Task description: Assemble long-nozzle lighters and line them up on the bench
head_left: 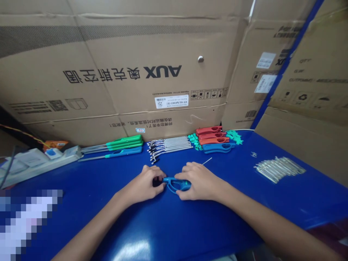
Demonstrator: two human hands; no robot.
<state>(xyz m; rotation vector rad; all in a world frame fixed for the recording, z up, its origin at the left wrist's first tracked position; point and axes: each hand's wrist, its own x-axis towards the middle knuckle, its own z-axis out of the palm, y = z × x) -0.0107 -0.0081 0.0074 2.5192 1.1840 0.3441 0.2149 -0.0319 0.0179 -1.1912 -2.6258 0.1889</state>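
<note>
A blue lighter handle [169, 179] with a trigger loop lies between my two hands above the blue table. My right hand [199, 181] wraps around its thick rear end, covering much of it. At the narrow front end, my left hand [148, 183] is curled with thumb and fingertips about the tip; whether a smaller part is also in them is hidden. Just past my right hand lies a thin white stick [207, 161]. Beyond, metal lighter tubes with wires [175, 144] lie in a row, beside red lighter handles [209, 136] and another blue handle [217, 148].
Assembled long lighters [125, 142] with green and blue handles lie at back left, near a white power strip [72, 151]. Small green caps [194, 139] and green star-shaped pieces [235, 137] are heaped behind. Bagged-looking clear tubes [280, 169] lie right. Cardboard [122, 47] walls the back.
</note>
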